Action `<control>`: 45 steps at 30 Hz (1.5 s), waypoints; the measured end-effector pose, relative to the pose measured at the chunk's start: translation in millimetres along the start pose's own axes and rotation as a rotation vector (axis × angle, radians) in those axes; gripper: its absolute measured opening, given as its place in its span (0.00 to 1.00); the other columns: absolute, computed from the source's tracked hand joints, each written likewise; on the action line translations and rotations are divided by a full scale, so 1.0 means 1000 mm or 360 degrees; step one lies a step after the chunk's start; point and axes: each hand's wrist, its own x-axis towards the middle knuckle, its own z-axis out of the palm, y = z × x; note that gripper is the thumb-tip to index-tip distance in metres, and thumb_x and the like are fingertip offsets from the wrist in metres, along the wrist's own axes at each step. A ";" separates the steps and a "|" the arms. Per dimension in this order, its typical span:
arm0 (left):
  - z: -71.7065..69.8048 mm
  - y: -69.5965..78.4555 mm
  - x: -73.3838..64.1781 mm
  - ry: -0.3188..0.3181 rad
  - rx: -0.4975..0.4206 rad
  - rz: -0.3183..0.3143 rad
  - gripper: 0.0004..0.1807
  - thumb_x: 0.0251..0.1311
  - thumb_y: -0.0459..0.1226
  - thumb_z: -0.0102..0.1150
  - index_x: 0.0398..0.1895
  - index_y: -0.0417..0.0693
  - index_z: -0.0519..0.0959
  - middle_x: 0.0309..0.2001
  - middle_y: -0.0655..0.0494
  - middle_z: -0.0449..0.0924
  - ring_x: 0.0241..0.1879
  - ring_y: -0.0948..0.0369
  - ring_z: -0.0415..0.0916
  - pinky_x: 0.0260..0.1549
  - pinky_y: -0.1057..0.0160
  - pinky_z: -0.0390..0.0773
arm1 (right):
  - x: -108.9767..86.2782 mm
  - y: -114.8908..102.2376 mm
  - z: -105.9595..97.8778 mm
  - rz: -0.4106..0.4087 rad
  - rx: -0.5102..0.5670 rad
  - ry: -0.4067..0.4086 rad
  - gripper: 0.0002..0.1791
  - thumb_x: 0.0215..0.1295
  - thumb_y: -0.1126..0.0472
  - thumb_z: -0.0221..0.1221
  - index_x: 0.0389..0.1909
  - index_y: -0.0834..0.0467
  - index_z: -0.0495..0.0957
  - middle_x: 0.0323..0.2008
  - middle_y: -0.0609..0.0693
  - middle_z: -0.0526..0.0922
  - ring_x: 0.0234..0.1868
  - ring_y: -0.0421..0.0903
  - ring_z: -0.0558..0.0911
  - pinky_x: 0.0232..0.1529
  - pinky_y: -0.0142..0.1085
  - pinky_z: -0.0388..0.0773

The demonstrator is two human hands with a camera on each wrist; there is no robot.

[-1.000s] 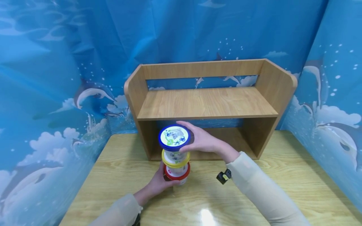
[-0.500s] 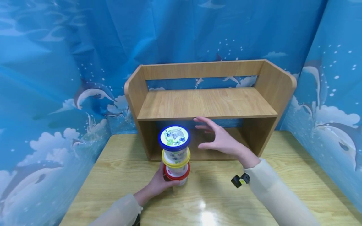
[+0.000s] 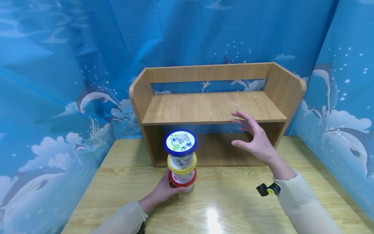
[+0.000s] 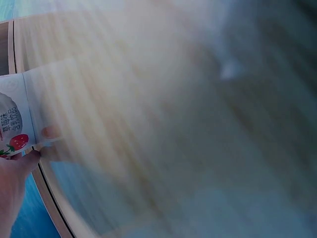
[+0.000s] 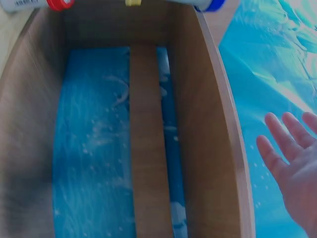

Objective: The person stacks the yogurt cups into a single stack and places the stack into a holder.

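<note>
Three lidded tubs stand stacked in a column at the shelf's front left. The red-lidded tub (image 3: 189, 184) is at the bottom, the yellow-lidded tub (image 3: 181, 170) in the middle, and the blue-lidded tub (image 3: 180, 143) on top. My left hand (image 3: 164, 190) grips the bottom tub from the left, thumb across its front. In the left wrist view, a strawberry print shows on the tub (image 4: 15, 119) above my thumb. My right hand (image 3: 258, 143) is held up in front of the shelf's right half, apart from the stack, fingers spread and holding nothing.
A two-tier wooden shelf (image 3: 216, 105) stands at the back of the light wooden table (image 3: 228, 201). Its side panels and upper board frame a lower compartment behind the tubs. Blue curtains (image 3: 187, 32) with dolphins surround the table.
My right hand has let go of the blue-lidded tub and moved away to the right, its fingers opening. The stack and my left hand have stayed in place.
</note>
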 end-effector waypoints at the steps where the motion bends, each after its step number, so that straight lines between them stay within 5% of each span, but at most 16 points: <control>1: 0.000 0.000 0.000 -0.0001 0.0003 -0.0012 0.53 0.46 0.42 0.77 0.71 0.52 0.51 0.63 0.46 0.68 0.62 0.47 0.68 0.61 0.45 0.65 | 0.000 0.000 -0.003 -0.0037 -0.0007 0.0045 0.48 0.47 0.82 0.65 0.71 0.64 0.57 0.67 0.63 0.65 0.63 0.47 0.71 0.58 0.32 0.69; 15: 0.000 -0.001 -0.002 0.0007 0.0050 0.0007 0.52 0.46 0.43 0.77 0.70 0.49 0.52 0.62 0.46 0.70 0.60 0.46 0.69 0.59 0.44 0.68 | 0.006 -0.006 -0.057 -0.0265 -0.0332 0.0779 0.38 0.55 0.71 0.63 0.67 0.65 0.61 0.63 0.54 0.70 0.60 0.50 0.73 0.53 0.31 0.72; 24: 0.000 0.001 -0.001 -0.0009 0.0012 -0.0034 0.51 0.46 0.42 0.77 0.70 0.52 0.52 0.63 0.47 0.68 0.61 0.48 0.68 0.61 0.45 0.66 | 0.018 -0.009 -0.097 -0.0139 -0.0723 0.1248 0.33 0.59 0.62 0.62 0.66 0.58 0.65 0.64 0.46 0.66 0.62 0.47 0.67 0.56 0.30 0.69; 30: -0.001 -0.001 0.000 -0.0012 0.0010 -0.0027 0.52 0.46 0.42 0.77 0.70 0.52 0.52 0.63 0.47 0.68 0.61 0.48 0.68 0.61 0.45 0.65 | 0.023 -0.018 -0.107 0.0152 -0.0745 0.1252 0.33 0.65 0.62 0.58 0.70 0.52 0.60 0.67 0.42 0.60 0.66 0.41 0.64 0.62 0.31 0.64; 36: -0.001 -0.001 0.000 -0.0005 0.0009 -0.0012 0.52 0.46 0.42 0.77 0.70 0.51 0.52 0.62 0.47 0.69 0.60 0.48 0.69 0.60 0.45 0.66 | 0.023 0.005 -0.121 0.0476 -0.0663 0.1122 0.36 0.70 0.59 0.55 0.74 0.45 0.51 0.71 0.41 0.57 0.68 0.41 0.64 0.65 0.35 0.64; 41: -0.001 0.000 0.000 -0.0007 0.0012 -0.0007 0.52 0.46 0.42 0.77 0.70 0.50 0.52 0.62 0.46 0.69 0.61 0.47 0.68 0.60 0.45 0.66 | 0.023 0.019 -0.121 0.0497 -0.0722 0.1078 0.32 0.71 0.57 0.53 0.72 0.41 0.54 0.69 0.44 0.63 0.66 0.43 0.69 0.60 0.35 0.70; 45: -0.001 0.000 0.000 -0.0003 0.0027 0.0001 0.52 0.46 0.42 0.77 0.70 0.51 0.52 0.62 0.46 0.69 0.60 0.47 0.68 0.60 0.45 0.66 | 0.023 0.024 -0.118 0.0429 -0.0789 0.1090 0.27 0.73 0.57 0.51 0.70 0.41 0.59 0.64 0.46 0.69 0.60 0.42 0.74 0.45 0.24 0.75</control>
